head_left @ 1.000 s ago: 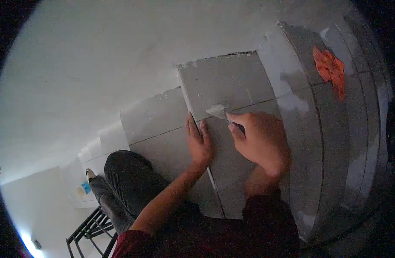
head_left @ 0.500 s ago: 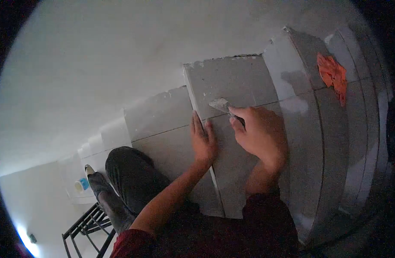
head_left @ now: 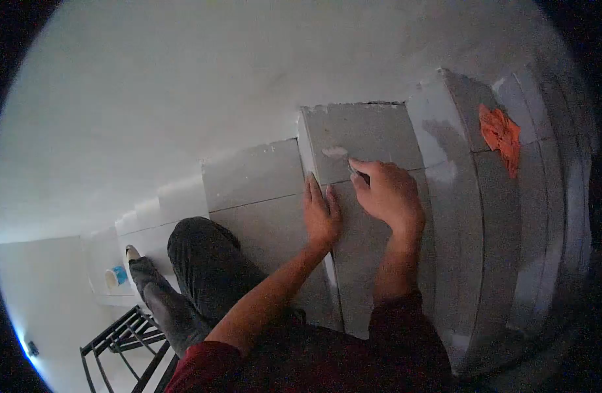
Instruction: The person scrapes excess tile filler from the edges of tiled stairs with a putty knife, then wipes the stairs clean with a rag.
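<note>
Fingers (head_left: 363,171) of my right hand (head_left: 387,193) pinch the scraper (head_left: 335,152) by its handle. Its blade has slid up the tile of the step (head_left: 373,128), off the joint it lay on a second ago, so the smoothing moves on. My left hand (head_left: 322,213) stays flat, fingers together, on that step's front edge; the orange rag (head_left: 499,134) lies well above the step

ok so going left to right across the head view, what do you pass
cup → trouser leg → left hand, flat on the grey tiles → right hand, gripping the putty knife → orange rag
</note>
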Demonstrator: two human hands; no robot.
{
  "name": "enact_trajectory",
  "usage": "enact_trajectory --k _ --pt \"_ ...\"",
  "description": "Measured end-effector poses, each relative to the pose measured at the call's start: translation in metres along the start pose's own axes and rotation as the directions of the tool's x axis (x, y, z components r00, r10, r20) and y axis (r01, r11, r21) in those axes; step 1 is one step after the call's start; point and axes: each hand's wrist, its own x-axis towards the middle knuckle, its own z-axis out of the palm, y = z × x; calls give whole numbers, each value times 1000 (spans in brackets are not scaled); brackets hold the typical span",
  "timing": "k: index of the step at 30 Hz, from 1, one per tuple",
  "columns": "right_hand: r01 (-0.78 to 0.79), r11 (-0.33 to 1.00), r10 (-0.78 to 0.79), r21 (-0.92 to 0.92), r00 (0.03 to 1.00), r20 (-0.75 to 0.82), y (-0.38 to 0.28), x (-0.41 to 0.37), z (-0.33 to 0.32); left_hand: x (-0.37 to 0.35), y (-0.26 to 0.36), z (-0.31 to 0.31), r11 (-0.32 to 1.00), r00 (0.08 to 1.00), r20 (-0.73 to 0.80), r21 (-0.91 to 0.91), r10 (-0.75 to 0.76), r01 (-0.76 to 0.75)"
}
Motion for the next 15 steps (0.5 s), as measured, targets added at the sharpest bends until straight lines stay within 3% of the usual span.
enact_trajectory --k 2,3,5,8,12,14,15 --pt "-35 998 42 -50 990 137 -8 -4 -14 3 2 -3 1000 1000 -11 -3 -21 21" --pt "-36 998 43 -56 990 132 -11 1 -12 6 0 -3 1000 1000 -12 -10 -17 17" --pt "-128 992 126 16 987 98 -12 6 0 2 -3 -1 998 998 -52 -54 29 -32" --pt "-105 994 105 15 994 0 -12 -2 5 2 5 -8 999 1000 -7 -34 -14 13" --pt "-167 985 167 45 986 3 -7 16 14 2 5 -7 1000 1000 -10 -9 -24 24" --pt "-89 962 131 258 980 -149 0 23 17 4 4 -6 1000 1000 -31 -19 -2 2" --pt "-92 963 132 255 981 -145 0 20 19 1 0 -8 1000 1000 -29 -22 -7 6"
